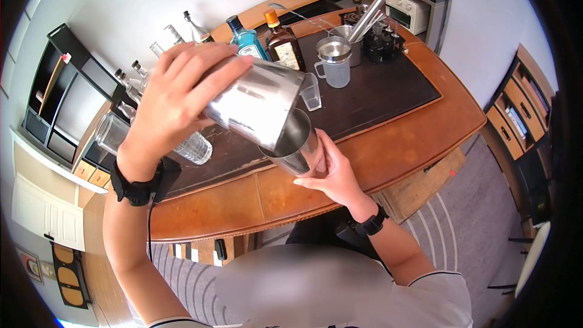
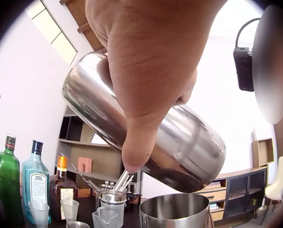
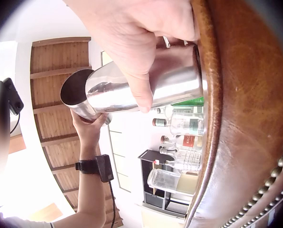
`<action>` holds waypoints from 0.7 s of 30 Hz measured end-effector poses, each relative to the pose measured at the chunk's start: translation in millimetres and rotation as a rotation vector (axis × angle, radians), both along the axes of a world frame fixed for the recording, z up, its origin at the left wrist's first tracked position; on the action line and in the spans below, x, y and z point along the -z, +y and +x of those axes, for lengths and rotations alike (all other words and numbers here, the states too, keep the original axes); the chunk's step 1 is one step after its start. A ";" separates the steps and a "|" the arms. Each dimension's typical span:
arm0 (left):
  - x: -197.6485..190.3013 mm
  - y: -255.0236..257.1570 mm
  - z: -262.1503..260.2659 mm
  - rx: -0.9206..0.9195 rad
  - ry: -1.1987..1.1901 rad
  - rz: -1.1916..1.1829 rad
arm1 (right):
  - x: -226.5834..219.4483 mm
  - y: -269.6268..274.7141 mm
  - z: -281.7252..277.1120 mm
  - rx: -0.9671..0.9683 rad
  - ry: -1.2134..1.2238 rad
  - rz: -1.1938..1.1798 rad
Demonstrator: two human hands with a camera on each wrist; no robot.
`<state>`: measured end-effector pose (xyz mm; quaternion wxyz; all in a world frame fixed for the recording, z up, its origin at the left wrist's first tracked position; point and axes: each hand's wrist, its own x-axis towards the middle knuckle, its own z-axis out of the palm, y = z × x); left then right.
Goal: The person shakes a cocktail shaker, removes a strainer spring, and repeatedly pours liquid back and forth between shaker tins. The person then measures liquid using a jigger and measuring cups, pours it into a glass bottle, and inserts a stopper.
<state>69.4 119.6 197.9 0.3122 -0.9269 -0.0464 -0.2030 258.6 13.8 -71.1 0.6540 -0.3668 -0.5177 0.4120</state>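
Observation:
My left hand (image 1: 176, 88) grips a shiny metal shaker tin (image 1: 258, 100) from above, its thumb along the side in the left wrist view. This tin is tipped, its mouth facing down to the right, over a second metal shaker tin (image 1: 313, 157). My right hand (image 1: 334, 173) holds that second tin near the front edge of the table, fingers round its side and its mouth turned up toward the first. The rims overlap in the head view. In the left wrist view the upper tin (image 2: 193, 142) hangs right over the lower tin's rim (image 2: 174, 197). No liquid shows between them.
Behind the tins stand a blue bottle (image 1: 246, 39), a brown bottle (image 1: 284, 42), a small clear cup (image 1: 311, 92) and a measuring jug with a strainer (image 1: 334, 73). A cut-glass mixing glass (image 1: 195, 149) is near my left forearm. Bar tools (image 1: 367, 18) stand at the back right.

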 end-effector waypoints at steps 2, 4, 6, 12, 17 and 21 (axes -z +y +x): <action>7.9 0.3 1.5 0.020 0.057 -0.078 | 0.1 -0.2 -1.5 0.003 -0.003 0.009; 13.6 0.7 3.0 0.010 0.080 -0.085 | -1.1 -0.4 -4.6 0.073 0.070 0.053; 17.3 3.3 2.7 -0.016 0.105 -0.082 | 0.8 0.1 -5.6 0.068 0.091 0.050; 5.9 14.7 -13.6 -0.041 0.082 0.174 | -3.6 -2.3 -4.4 0.042 0.094 0.035; -2.9 11.5 -19.1 -0.048 -0.038 0.027 | -1.3 -1.6 -6.0 0.038 0.119 0.029; 11.8 3.9 -12.1 -0.008 -0.015 -0.104 | -1.2 -0.9 -6.1 0.043 0.117 0.035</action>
